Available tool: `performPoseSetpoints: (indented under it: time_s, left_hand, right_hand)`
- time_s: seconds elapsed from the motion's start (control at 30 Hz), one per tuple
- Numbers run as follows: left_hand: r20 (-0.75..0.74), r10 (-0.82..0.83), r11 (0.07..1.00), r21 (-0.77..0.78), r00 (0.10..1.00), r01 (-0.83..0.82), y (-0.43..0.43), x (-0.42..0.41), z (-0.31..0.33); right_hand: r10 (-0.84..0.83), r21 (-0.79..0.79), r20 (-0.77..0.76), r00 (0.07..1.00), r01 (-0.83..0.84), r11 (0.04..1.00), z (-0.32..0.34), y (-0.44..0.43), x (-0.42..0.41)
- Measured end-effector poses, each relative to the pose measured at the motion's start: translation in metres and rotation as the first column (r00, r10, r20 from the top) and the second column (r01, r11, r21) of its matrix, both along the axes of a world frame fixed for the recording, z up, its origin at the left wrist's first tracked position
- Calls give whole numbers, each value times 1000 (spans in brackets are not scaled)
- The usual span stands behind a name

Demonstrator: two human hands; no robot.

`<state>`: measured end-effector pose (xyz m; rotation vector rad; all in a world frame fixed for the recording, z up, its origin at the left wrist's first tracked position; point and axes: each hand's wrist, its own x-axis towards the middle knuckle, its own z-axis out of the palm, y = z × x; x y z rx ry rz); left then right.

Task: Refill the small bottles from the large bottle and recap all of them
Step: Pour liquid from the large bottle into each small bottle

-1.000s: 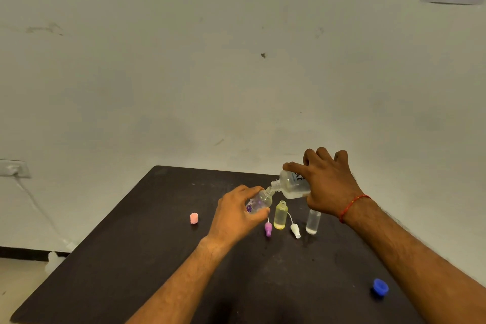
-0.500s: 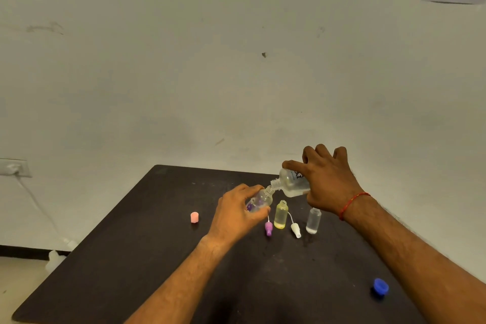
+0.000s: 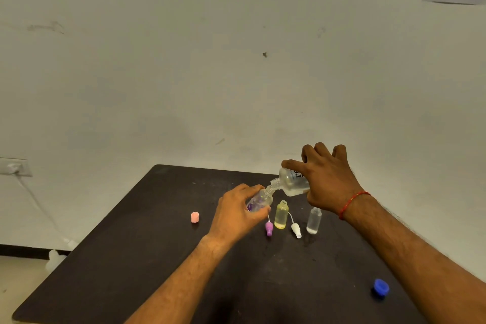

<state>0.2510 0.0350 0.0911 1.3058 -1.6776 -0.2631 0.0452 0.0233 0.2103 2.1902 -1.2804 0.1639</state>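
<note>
My right hand (image 3: 328, 181) grips the large clear bottle (image 3: 292, 181), tipped with its open neck down to the left. Its mouth meets the mouth of a small clear bottle with a purple print (image 3: 260, 200), which my left hand (image 3: 236, 213) holds tilted above the dark table (image 3: 157, 258). A small yellow bottle (image 3: 281, 214) stands open beside it, and a small clear bottle (image 3: 313, 221) stands to its right, partly behind my right wrist. A purple cap (image 3: 268, 228) and a white cap (image 3: 296, 230) lie in front of them.
A pink cap (image 3: 195, 217) lies on the table to the left. A blue cap (image 3: 380, 288) lies at the near right. The wall stands just behind the table's far edge. A wall socket with a cable (image 3: 13, 167) is at the left.
Both hands and the two joined bottles have held almost still; the large bottle stays tipped into the small one.
</note>
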Motion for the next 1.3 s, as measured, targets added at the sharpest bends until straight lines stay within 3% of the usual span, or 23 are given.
performPoseSetpoints:
  time_s: [0.9,1.17,1.3]
  left_hand:
    - [-17,-18,1000,4,1000,18,0,1,-6]
    - [-51,-34,999,-18,998,33,2,6,-11]
    - [-91,-11,1000,14,996,13,-3,17,-19]
  right_hand:
    - [3,-31,28,1000,-2,1000,-12,-4,-2]
    - [-36,85,245,969,16,996,-42,-4,-4]
    - [-96,196,445,891,8,981,-63,-6,-5]
